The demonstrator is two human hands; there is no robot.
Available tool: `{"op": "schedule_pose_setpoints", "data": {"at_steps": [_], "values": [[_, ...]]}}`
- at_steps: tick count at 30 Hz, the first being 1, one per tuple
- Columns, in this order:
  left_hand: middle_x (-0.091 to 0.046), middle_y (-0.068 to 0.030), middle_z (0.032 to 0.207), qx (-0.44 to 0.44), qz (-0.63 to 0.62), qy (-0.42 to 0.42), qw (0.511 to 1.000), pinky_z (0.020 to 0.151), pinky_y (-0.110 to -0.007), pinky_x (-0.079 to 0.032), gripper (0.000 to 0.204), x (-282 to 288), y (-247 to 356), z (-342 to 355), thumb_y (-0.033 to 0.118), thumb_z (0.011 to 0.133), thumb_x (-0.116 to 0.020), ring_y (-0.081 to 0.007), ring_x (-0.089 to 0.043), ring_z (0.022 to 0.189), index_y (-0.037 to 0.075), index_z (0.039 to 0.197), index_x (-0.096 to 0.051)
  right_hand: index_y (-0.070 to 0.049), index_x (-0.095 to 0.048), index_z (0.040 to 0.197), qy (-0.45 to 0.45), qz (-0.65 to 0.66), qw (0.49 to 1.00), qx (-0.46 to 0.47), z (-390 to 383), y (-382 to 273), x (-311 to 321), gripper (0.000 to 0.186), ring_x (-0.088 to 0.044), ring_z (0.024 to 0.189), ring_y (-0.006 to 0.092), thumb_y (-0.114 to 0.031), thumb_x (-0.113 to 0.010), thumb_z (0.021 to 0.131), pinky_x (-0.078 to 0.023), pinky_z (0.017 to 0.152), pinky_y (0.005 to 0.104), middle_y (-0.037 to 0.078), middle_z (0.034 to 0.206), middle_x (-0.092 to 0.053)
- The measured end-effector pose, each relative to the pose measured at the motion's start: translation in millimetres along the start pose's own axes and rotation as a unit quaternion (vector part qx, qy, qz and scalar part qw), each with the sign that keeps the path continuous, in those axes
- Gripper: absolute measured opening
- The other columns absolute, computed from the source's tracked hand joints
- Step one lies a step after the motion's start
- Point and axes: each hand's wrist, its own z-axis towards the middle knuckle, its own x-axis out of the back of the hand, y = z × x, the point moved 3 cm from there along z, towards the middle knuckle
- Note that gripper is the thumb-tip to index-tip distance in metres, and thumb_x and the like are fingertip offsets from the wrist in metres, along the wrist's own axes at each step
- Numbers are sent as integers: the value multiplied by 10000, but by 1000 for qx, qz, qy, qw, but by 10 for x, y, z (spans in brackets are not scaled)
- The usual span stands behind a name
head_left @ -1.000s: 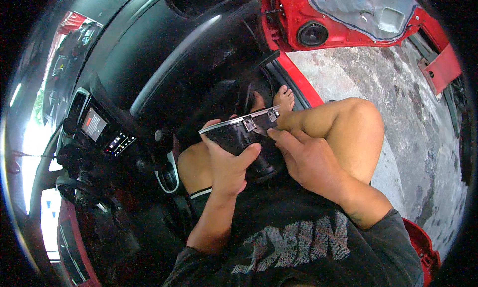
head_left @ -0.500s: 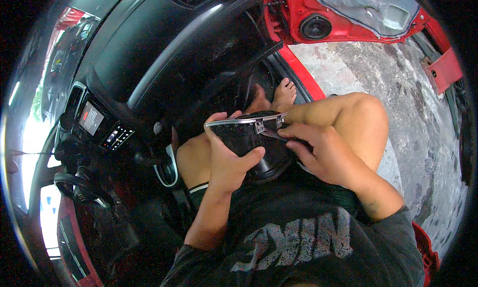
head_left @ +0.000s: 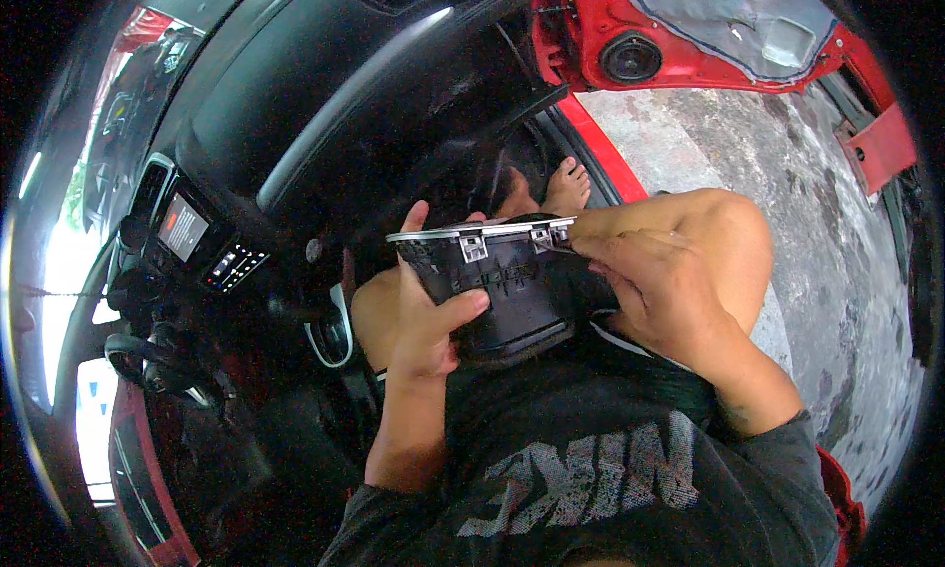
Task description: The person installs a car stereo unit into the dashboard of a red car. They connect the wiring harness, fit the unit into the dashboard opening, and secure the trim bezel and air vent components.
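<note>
A black plastic interior trim housing (head_left: pixel 522 296) with a thin silver rim is held above my lap, its side turned toward me. Two metal clips (head_left: pixel 474 248) stick out below the rim. My left hand (head_left: pixel 421 321) grips the housing's left end, thumb across the near side and fingers partly hidden behind it. At the right end, my right hand (head_left: pixel 660 286) is closed with its fingertips at the rim's corner, beside the second clip (head_left: pixel 541 238). The far side of the housing is out of sight.
To the left are the dashboard screen (head_left: pixel 184 227), steering wheel (head_left: pixel 162 368) and a silver-edged console piece (head_left: pixel 338 326). The red door (head_left: pixel 586 50) stands open with its speaker (head_left: pixel 631 58) and inner panel exposed. Concrete floor (head_left: pixel 669 134) lies beyond the sill.
The housing has turned so more of its near side and both clips show, and it has shifted slightly left. My left hand moved with it; my right hand's fingers have shifted along the right end.
</note>
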Motion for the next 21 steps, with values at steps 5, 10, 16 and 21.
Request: {"op": "schedule_pose_setpoints", "data": {"at_steps": [5,10,16,21], "values": [[-459,-254,1508,0,-35,-11,999,1133,-527,-444,1226,-80,13,-14,-3,662,-857,-379,-530,1346,177,1622,-116,-159,-738,1163,9,-109,993,47,-22,-114,33,421,-675,858,274,-55,-685,759,-536,701,412,64,946,-677],[-449,-261,1517,-21,-30,0,999,1130,-530,-447,1194,-121,67,-52,0,680,-836,-386,-534,1343,178,1623,-125,-175,-740,1181,42,-113,991,63,-132,-101,-22,445,-625,802,272,-69,-684,753,-505,665,417,54,886,-623],[-452,-263,1519,-30,-58,17,998,1127,-534,-448,1156,-68,101,-75,-6,697,-793,-391,-541,1332,170,1621,-120,-174,-735,1205,49,-142,988,33,-165,-22,-54,472,-616,785,271,-75,-678,748,-509,650,418,59,877,-603],[-449,-243,1516,-66,-7,48,997,1139,-533,-434,1079,-154,40,-145,-41,718,-753,-384,-530,1339,149,1586,-141,-146,-725,1215,61,-171,983,33,-149,-51,-70,479,-623,779,264,-66,-670,746,-521,621,402,79,891,-600]]}}
